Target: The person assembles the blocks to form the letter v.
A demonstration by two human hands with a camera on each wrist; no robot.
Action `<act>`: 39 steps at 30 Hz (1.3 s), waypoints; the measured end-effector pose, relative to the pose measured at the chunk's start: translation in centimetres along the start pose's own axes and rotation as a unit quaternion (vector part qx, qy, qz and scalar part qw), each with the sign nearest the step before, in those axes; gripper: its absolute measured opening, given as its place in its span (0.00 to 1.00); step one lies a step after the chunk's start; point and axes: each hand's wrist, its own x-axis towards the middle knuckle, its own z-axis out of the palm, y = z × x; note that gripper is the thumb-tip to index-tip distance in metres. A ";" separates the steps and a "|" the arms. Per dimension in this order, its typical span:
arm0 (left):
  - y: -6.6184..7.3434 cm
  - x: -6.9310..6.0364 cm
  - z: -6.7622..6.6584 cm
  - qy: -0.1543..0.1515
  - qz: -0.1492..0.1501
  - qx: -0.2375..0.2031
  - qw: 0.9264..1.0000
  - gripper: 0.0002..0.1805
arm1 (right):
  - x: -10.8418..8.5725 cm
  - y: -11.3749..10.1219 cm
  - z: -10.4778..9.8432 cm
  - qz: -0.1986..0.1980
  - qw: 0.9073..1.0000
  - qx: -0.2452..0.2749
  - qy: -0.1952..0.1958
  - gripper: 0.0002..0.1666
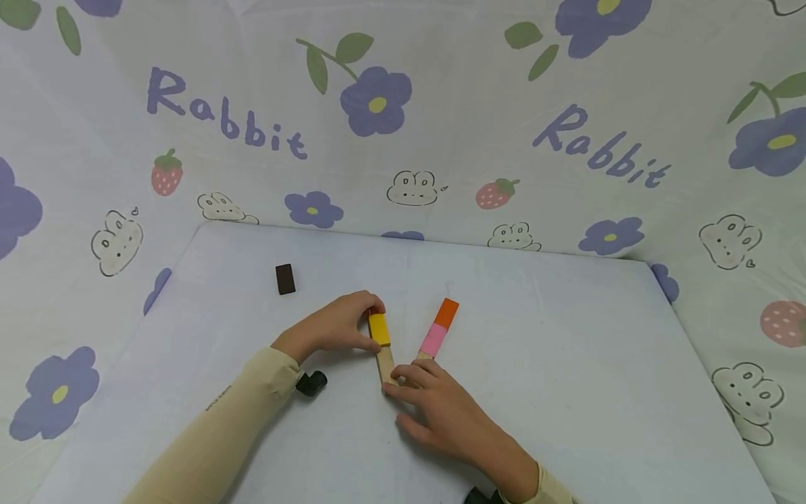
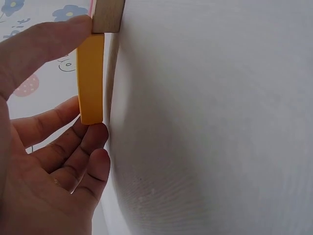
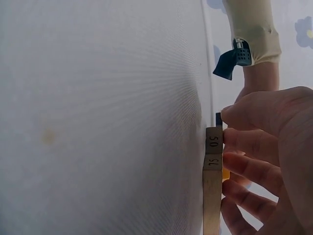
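Observation:
My left hand (image 1: 335, 326) holds a yellow block (image 1: 379, 330) on the white table, thumb at the near end and fingertips at the far end. The yellow block touches a plain wooden block (image 1: 387, 369), making a slanted row. My right hand (image 1: 448, 414) rests its fingertips on the near end of the plain wood, its fingers extended. Right of this row, a pink block (image 1: 433, 340) and an orange block (image 1: 446, 313) lie end to end, slanting the other way. In the right wrist view, wooden block ends (image 3: 213, 141) bear printed numbers; my fingers partly hide the join.
A dark brown block (image 1: 285, 279) lies apart at the back left of the white table (image 1: 567, 364). Behind and beside the table hangs a patterned cloth (image 1: 453, 126) with flowers, rabbits and strawberries. A black wrist camera (image 1: 311, 383) sticks out below the left sleeve.

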 end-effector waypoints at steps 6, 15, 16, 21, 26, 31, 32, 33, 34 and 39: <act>0.1 -0.2 0.0 0.002 0.002 -0.002 1.000 0.35 | 0.0 -0.1 0.0 0.006 1.000 0.001 -0.003 0.25; 0.1 -0.2 0.1 0.002 0.003 0.002 1.000 0.35 | 0.0 -0.1 0.0 0.005 1.000 -0.001 -0.003 0.26; 0.1 -0.2 0.1 0.002 0.003 0.001 1.000 0.35 | 0.0 -0.1 0.0 0.005 1.000 0.000 -0.002 0.26; -0.1 -0.2 0.1 0.002 0.004 -0.001 1.000 0.35 | 0.0 0.0 0.1 0.001 1.000 -0.003 0.000 0.25; -0.2 -0.1 0.1 0.001 0.004 -0.002 1.000 0.35 | 0.0 0.1 0.2 0.003 1.000 -0.009 -0.003 0.25; 0.0 -0.2 0.1 -0.002 0.003 -0.004 1.000 0.35 | -0.1 0.1 0.3 0.006 1.000 -0.011 -0.006 0.25; 0.0 -0.2 0.1 -0.003 0.004 -0.004 1.000 0.35 | 0.0 0.1 0.2 0.006 1.000 -0.011 -0.007 0.25; 0.0 -0.2 0.1 -0.003 0.004 -0.005 1.000 0.35 | 0.0 0.1 0.2 0.006 1.000 -0.010 -0.006 0.25; 0.0 -0.2 0.1 -0.003 0.004 -0.005 1.000 0.35 | 0.0 0.1 0.2 0.006 1.000 -0.009 -0.006 0.25; -0.1 -0.2 0.2 -0.003 0.001 -0.006 1.000 0.35 | 0.0 0.0 0.1 0.004 1.000 -0.007 -0.002 0.25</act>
